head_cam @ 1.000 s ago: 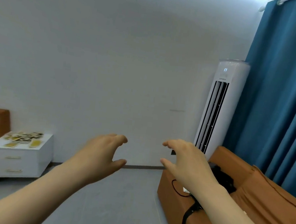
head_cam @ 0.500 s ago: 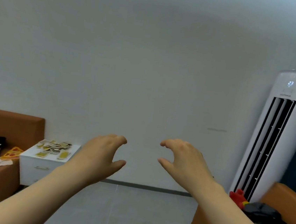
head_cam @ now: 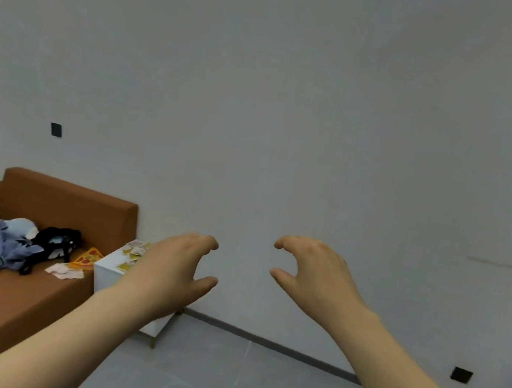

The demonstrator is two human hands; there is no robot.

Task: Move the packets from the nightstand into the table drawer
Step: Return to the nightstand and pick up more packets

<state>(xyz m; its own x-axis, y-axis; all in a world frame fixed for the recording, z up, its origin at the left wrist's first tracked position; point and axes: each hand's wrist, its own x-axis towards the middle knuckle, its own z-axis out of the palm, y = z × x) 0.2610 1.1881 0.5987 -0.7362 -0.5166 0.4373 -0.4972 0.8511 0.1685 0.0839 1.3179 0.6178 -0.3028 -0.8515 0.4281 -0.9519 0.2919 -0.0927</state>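
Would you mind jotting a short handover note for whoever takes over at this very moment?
Left hand: raised in front, fingers loosely curled, holds nothing.
Right hand: the same, holds nothing.
Packets: scattered on top of the white nightstand, beside the brown sofa, ahead to the left.
Table drawer: not in view.
Done: nothing that shows; no packet is in hand.
Left: walk to the nightstand, gather the packets, find the table and put them in its drawer.

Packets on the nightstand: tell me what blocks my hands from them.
Nothing visible does. Both the left hand and right hand are empty, and only bare floor lies before the nightstand holding the packets.
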